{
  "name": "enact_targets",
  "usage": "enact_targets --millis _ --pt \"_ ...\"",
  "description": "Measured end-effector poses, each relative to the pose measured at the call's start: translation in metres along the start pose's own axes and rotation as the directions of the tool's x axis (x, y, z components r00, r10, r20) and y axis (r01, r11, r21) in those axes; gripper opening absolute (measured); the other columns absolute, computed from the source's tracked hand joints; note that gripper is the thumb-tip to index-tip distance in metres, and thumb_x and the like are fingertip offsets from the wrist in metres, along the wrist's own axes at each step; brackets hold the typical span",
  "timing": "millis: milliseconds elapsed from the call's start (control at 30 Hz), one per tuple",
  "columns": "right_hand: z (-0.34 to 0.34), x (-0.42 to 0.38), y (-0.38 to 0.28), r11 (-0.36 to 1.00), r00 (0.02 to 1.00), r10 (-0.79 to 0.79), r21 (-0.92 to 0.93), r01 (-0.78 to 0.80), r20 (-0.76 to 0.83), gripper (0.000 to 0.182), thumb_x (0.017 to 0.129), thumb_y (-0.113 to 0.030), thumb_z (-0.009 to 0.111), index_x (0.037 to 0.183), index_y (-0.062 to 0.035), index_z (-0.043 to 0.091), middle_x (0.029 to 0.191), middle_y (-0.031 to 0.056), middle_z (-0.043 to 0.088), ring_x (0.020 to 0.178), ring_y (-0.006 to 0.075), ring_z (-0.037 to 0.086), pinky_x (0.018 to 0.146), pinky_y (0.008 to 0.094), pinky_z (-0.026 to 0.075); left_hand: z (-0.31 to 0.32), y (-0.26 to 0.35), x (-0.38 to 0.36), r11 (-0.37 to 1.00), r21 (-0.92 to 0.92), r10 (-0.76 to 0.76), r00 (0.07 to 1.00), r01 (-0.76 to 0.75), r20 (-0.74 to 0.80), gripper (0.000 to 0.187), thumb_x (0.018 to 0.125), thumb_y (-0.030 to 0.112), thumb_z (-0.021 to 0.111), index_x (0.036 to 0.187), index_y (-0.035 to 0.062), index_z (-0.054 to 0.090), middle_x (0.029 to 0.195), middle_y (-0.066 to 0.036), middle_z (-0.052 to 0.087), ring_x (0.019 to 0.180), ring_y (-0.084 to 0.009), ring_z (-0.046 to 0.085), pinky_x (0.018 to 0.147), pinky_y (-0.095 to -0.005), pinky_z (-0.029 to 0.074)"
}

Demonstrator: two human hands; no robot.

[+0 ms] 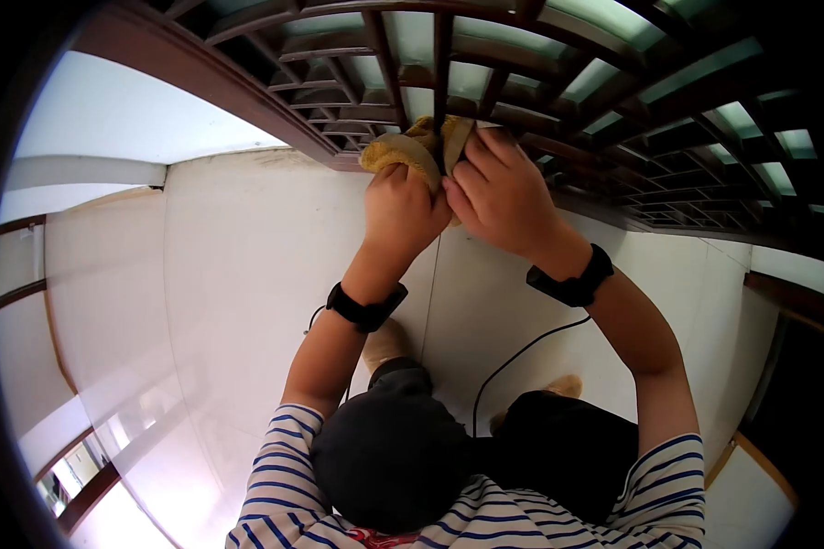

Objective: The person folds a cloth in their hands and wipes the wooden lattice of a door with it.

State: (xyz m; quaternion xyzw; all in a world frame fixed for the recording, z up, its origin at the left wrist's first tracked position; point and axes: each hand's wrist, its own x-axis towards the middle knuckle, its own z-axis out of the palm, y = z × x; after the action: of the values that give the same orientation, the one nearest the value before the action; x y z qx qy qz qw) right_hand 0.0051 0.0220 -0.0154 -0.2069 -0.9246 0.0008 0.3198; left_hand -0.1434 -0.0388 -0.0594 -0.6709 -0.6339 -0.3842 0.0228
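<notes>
A yellow-brown cloth [395, 151] with a paler edge is bunched against a dark wooden lattice [439, 55]. My left hand [403, 209] is closed on the cloth's left part, thumb and fingers curled. Close beside it, my right hand [504, 197] grips the cloth's right part, its fingers pressed toward the lattice bars. The two hands nearly meet around one upright bar of the lattice. Part of the cloth is hidden behind the fingers and the bar.
Pale large tiles [247, 247] cover the floor below. A black cable [513, 357] runs from near my right wrist down between my legs. Black bands [572, 274] circle both wrists. The lattice's frame [211, 82] slants along the upper left, with pale panes behind the bars.
</notes>
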Motion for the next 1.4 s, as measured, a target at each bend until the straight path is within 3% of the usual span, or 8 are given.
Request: enact_targets --millis 167,300,667,833,900,1000,1300,1400 --pt "-0.003 -0.007 -0.003 0.901 0.970 -0.113 -0.390 0.192 0.217 0.024 0.080 -0.017 0.061 0.090 0.0030 0.067 0.107 0.0198 0.062 0.115 0.0357 0.051 0.100 0.0418 0.045 -0.003 0.004 0.002 0.989 0.150 -0.023 0.999 0.015 0.048 0.015 0.070 0.013 0.067 0.066 0.0052 0.054 0.065 -0.013 0.059 0.062 -0.0336 0.060 0.055 -0.0426 0.050" --pt "-0.009 -0.018 -0.010 0.868 0.953 -0.029 -0.466 0.174 0.302 0.026 0.078 -0.016 0.060 0.094 0.0040 0.068 0.110 0.0193 0.062 0.117 0.0362 0.050 0.104 0.0422 0.042 -0.011 0.007 0.008 0.977 0.193 -0.104 0.993 0.091 0.055 0.015 0.072 0.012 0.067 0.068 0.0043 0.055 0.067 -0.013 0.061 0.062 -0.0327 0.061 0.054 -0.0420 0.050" --pt "-0.029 -0.061 -0.003 0.980 0.989 -0.099 -0.163 0.116 0.114 0.023 0.079 -0.017 0.070 0.082 0.0031 0.061 0.104 0.0235 0.060 0.109 0.0379 0.056 0.100 0.0437 0.047 -0.007 -0.003 -0.002 0.985 0.107 -0.144 0.985 0.133 0.096 0.017 0.074 0.013 0.067 0.070 0.0017 0.056 0.068 -0.017 0.060 0.066 -0.0371 0.061 0.058 -0.0456 0.050" --pt "-0.051 -0.074 0.005 0.981 0.993 -0.031 -0.188 0.052 0.115 0.020 0.079 -0.016 0.069 0.081 0.0018 0.060 0.099 0.0228 0.060 0.104 0.0386 0.057 0.095 0.0443 0.049 -0.012 -0.002 -0.010 0.995 -0.027 -0.091 0.995 0.092 0.045 0.012 0.074 0.009 0.065 0.073 0.0015 0.056 0.070 -0.016 0.060 0.067 -0.0373 0.059 0.060 -0.0452 0.049" --pt "-0.054 -0.074 0.009 0.974 0.995 0.006 -0.225 0.016 0.097 0.019 0.079 -0.015 0.069 0.081 0.0016 0.061 0.098 0.0225 0.060 0.103 0.0386 0.057 0.094 0.0445 0.049 -0.017 0.007 -0.009 0.977 -0.119 0.165 0.983 -0.175 -0.084 0.009 0.072 0.005 0.065 0.076 0.0020 0.057 0.072 -0.014 0.060 0.067 -0.0361 0.058 0.059 -0.0444 0.049" --pt "-0.053 -0.072 0.018 0.950 0.999 0.038 -0.311 -0.029 0.022 0.017 0.080 -0.015 0.068 0.082 0.0009 0.062 0.099 0.0213 0.060 0.105 0.0382 0.056 0.092 0.0437 0.049 -0.018 0.019 -0.005 0.939 -0.080 0.330 0.942 -0.334 -0.057 0.011 0.070 0.005 0.065 0.078 0.0025 0.057 0.074 -0.013 0.060 0.067 -0.0350 0.058 0.059 -0.0438 0.048" --pt "-0.039 -0.047 0.014 0.986 0.997 0.066 -0.154 -0.059 0.036 0.019 0.080 -0.017 0.069 0.084 0.0006 0.063 0.104 0.0227 0.060 0.114 0.0371 0.051 0.092 0.0425 0.049 0.003 0.030 0.016 0.970 -0.001 0.243 0.964 -0.244 0.113 0.016 0.067 0.009 0.066 0.079 0.0016 0.058 0.071 -0.015 0.059 0.067 -0.0362 0.058 0.062 -0.0444 0.048" --pt "-0.034 -0.046 0.011 0.993 0.996 0.085 -0.082 -0.085 -0.008 0.019 0.080 -0.017 0.069 0.083 0.0011 0.063 0.104 0.0238 0.059 0.114 0.0386 0.050 0.092 0.0435 0.049 0.008 0.032 0.017 0.966 -0.084 0.251 0.966 -0.246 0.057 0.016 0.067 0.010 0.067 0.077 0.0020 0.057 0.070 -0.015 0.059 0.068 -0.0360 0.057 0.063 -0.0443 0.047"
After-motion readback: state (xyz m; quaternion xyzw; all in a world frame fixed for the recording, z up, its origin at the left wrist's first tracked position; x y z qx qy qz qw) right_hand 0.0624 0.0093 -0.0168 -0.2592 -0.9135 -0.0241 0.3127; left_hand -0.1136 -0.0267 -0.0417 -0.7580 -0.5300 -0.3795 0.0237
